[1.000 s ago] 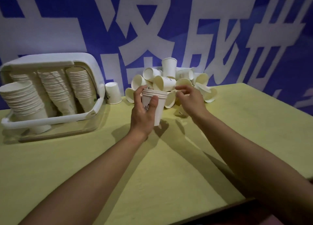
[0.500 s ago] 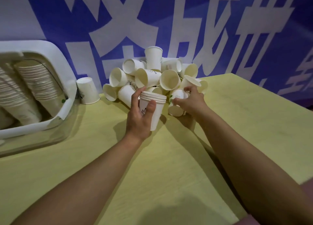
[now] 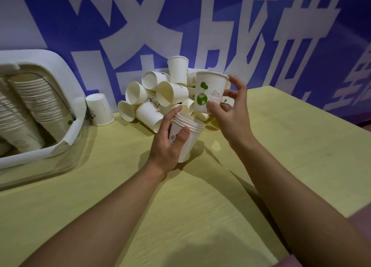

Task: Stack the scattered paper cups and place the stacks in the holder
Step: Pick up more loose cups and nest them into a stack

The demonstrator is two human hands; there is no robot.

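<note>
Worktop [image 3: 281, 146]: pale yellow-green, faint wood grain. Wall banner [image 3: 60, 25]: deep blue-violet, large white characters. Single cup [image 3: 210, 93]: white, green print of globe with sprouting leaves, pale script lettering beside it. Cup stack [image 3: 186, 138]: white, dark printed mark on side. Cup pile [image 3: 158, 100]: white outside, cream inside, small dark logos. Lone upturned cup [image 3: 100, 110]: white, small dark mark. Holder [image 3: 66, 69]: white frame; stacks inside [image 3: 38, 104] white, one green spot.

free: bare table [image 3: 200, 216] near the person | blocked: cup pile [image 3: 160, 97] at wall, holder [image 3: 66, 110] left
</note>
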